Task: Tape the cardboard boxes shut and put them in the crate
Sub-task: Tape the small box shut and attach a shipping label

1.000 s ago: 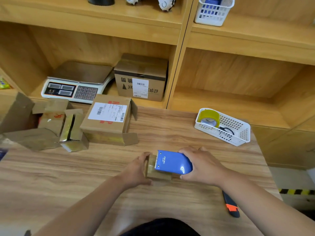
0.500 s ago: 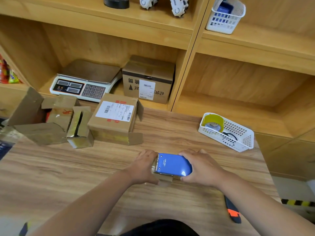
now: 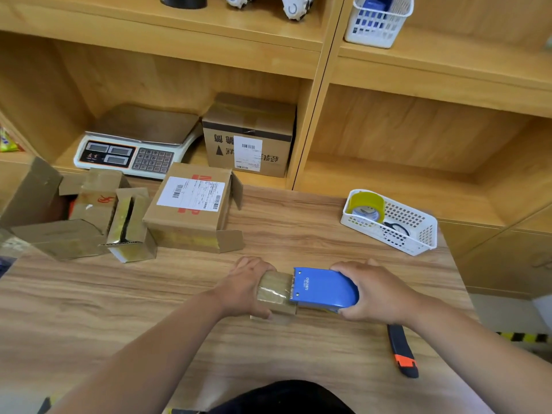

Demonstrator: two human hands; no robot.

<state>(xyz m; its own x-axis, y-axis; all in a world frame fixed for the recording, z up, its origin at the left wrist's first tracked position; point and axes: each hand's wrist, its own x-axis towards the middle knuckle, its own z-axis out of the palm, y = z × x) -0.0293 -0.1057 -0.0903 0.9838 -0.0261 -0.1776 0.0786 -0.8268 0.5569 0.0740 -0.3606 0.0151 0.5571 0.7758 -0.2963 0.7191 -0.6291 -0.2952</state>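
Box [image 3: 276,291] against dispenser [image 3: 324,289] (knife [image 3: 401,349] near table [image 3: 119,309] edge)

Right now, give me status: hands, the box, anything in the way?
Left hand grips small cardboard box on table. Right hand holds blue tape dispenser on box's right end. Utility knife lies by right forearm, apart from box.

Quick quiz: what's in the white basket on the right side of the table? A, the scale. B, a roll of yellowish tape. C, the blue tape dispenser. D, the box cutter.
B: the roll of yellowish tape stands inside the white basket, while the right hand grips the blue tape dispenser on the small cardboard box that the left hand holds.
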